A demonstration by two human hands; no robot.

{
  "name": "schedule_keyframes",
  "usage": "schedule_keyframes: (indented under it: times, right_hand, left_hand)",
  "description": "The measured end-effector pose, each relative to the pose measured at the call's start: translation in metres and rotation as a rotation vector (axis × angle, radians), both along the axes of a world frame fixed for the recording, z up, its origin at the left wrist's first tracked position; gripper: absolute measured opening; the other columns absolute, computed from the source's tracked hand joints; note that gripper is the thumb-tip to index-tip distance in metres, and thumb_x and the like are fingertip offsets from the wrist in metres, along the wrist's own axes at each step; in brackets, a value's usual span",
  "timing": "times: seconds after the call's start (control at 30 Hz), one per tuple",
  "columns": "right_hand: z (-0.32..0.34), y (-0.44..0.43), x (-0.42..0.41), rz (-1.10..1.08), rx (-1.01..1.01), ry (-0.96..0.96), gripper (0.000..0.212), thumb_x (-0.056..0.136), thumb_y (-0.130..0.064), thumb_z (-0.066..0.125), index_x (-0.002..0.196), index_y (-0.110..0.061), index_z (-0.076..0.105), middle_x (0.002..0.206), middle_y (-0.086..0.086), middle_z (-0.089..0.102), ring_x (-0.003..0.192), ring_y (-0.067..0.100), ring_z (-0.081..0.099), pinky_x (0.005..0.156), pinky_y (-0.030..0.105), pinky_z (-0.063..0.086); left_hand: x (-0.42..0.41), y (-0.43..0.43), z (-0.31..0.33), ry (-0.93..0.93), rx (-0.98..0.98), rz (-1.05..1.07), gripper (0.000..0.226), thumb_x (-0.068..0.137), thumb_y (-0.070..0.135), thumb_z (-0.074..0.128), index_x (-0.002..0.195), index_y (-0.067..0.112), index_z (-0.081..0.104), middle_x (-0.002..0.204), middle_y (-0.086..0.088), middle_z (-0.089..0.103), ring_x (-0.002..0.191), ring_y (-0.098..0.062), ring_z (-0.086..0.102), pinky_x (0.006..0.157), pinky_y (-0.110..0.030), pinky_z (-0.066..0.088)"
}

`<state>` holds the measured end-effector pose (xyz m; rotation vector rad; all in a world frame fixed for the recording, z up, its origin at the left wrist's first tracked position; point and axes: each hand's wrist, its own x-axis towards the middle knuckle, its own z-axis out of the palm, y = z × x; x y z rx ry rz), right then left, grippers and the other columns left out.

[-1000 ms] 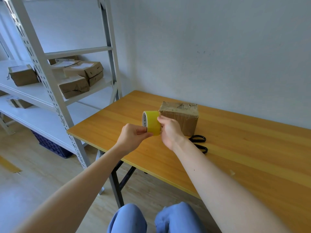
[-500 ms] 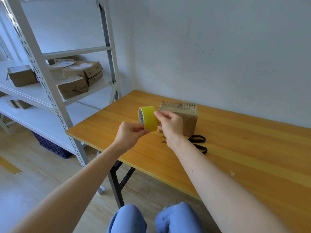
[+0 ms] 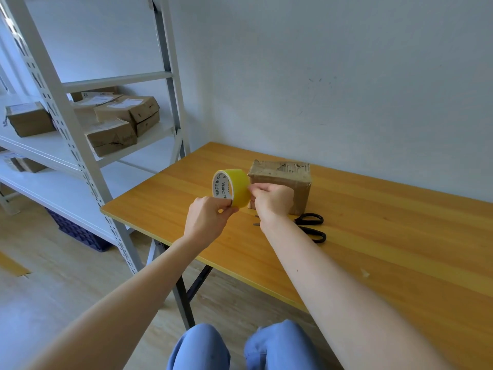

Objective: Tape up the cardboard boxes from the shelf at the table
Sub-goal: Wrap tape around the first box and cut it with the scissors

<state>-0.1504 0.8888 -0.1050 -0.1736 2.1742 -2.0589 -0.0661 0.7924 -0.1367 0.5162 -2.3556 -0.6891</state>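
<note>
Head view is showing you getting the tape ready. You're holding the roll (image 3: 236, 186) up above the table (image 3: 400, 236), just left of the box (image 3: 282, 177). Your left hand (image 3: 206, 220) is pinching the roll's near, lower rim between thumb and fingers, with the printed core facing left. Your right hand (image 3: 272, 200) is curling in at the roll's right side, thumb and forefinger nipping at the yellow surface. Whether a free end is lifting yet, the view isn't telling.

The box is sitting on the table's far side, partly hidden behind your right hand, and no yellow tape is showing on it. The scissors (image 3: 310, 227) are lying just right of your right wrist, near the box. More boxes (image 3: 128, 113) are waiting on the shelf (image 3: 80, 161), far left.

By my reading, you're hunting for the tape's end, so the sealing itself isn't starting yet and the whole job is looking early. The next move is calling for a firm left-hand hold while the right draws a strip out, taut and straight so it isn't folding onto itself. After that you're looking at laying it along the box's top, then reaching for the scissors to cut.
</note>
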Motion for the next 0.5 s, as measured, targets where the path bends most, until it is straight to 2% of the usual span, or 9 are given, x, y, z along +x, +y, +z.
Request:
schedule_keyframes:
  times: [0.1, 0.2, 0.27, 0.33, 0.37, 0.43, 0.5]
  right_hand:
    - [0.0024, 0.0015, 0.0031, -0.022, 0.085, 0.137, 0.011, 0.088, -0.012, 0.071, 0.092, -0.005, 0.077, 0.091, 0.013, 0.074, 0.090, 0.027, 0.069, 0.087, 0.040, 0.056]
    - [0.0012, 0.0007, 0.0050, -0.045, 0.145, 0.277, 0.014, 0.091, -0.013, 0.067, 0.092, -0.003, 0.076, 0.093, 0.012, 0.074, 0.090, 0.025, 0.068, 0.079, 0.029, 0.050]
    - [0.0008, 0.0008, 0.0081, -0.062, 0.167, 0.359, 0.013, 0.092, -0.013, 0.067, 0.091, -0.004, 0.076, 0.093, 0.010, 0.074, 0.089, 0.022, 0.067, 0.075, 0.025, 0.046]
    - [0.0015, 0.0019, 0.0085, -0.044, 0.161, 0.375, 0.011, 0.092, -0.014, 0.067, 0.091, -0.006, 0.075, 0.092, 0.006, 0.073, 0.087, 0.018, 0.065, 0.077, 0.026, 0.048]
    - [0.0018, 0.0018, 0.0065, -0.019, 0.130, 0.322, 0.010, 0.091, -0.015, 0.067, 0.091, -0.007, 0.074, 0.092, 0.004, 0.072, 0.087, 0.016, 0.063, 0.079, 0.028, 0.050]
    - [0.0065, 0.0029, 0.0055, 0.097, 0.006, 0.072, 0.013, 0.087, -0.018, 0.071, 0.096, -0.010, 0.071, 0.096, 0.003, 0.069, 0.092, 0.017, 0.062, 0.084, 0.031, 0.051]
    - [0.0085, 0.0032, 0.0047, 0.258, -0.098, -0.140, 0.020, 0.082, -0.023, 0.076, 0.099, -0.014, 0.071, 0.099, 0.003, 0.070, 0.096, 0.019, 0.063, 0.091, 0.034, 0.050]
  left_hand:
    - [-0.0006, 0.0000, 0.0004, 0.000, -0.019, -0.018, 0.016, 0.085, 0.026, 0.072, 0.081, 0.012, 0.077, 0.073, -0.004, 0.069, 0.060, -0.019, 0.057, 0.052, -0.028, 0.046]
    - [-0.0009, 0.0011, 0.0020, -0.001, -0.007, -0.049, 0.017, 0.085, 0.026, 0.072, 0.077, 0.011, 0.076, 0.062, 0.000, 0.063, 0.049, -0.005, 0.046, 0.047, -0.022, 0.036]
    - [-0.0010, 0.0033, 0.0032, 0.013, 0.049, -0.067, 0.018, 0.084, 0.025, 0.074, 0.074, 0.010, 0.076, 0.055, 0.005, 0.058, 0.043, -0.003, 0.044, 0.044, -0.016, 0.031]
    - [-0.0020, 0.0030, 0.0031, 0.032, 0.172, -0.079, 0.017, 0.082, 0.022, 0.076, 0.074, 0.007, 0.077, 0.051, 0.005, 0.054, 0.039, -0.005, 0.041, 0.043, -0.013, 0.028]
    - [-0.0023, 0.0019, 0.0032, 0.036, 0.257, -0.086, 0.015, 0.081, 0.020, 0.077, 0.078, 0.006, 0.077, 0.054, -0.001, 0.058, 0.039, -0.005, 0.039, 0.043, -0.015, 0.030]
    - [-0.0010, 0.0008, 0.0052, 0.043, 0.420, -0.112, 0.009, 0.081, 0.014, 0.076, 0.087, 0.008, 0.078, 0.070, -0.009, 0.071, 0.046, -0.001, 0.045, 0.048, -0.016, 0.038]
    - [-0.0002, -0.0006, 0.0068, 0.052, 0.495, -0.147, 0.014, 0.081, 0.011, 0.075, 0.095, 0.011, 0.077, 0.084, -0.005, 0.075, 0.062, 0.000, 0.059, 0.060, -0.011, 0.045]
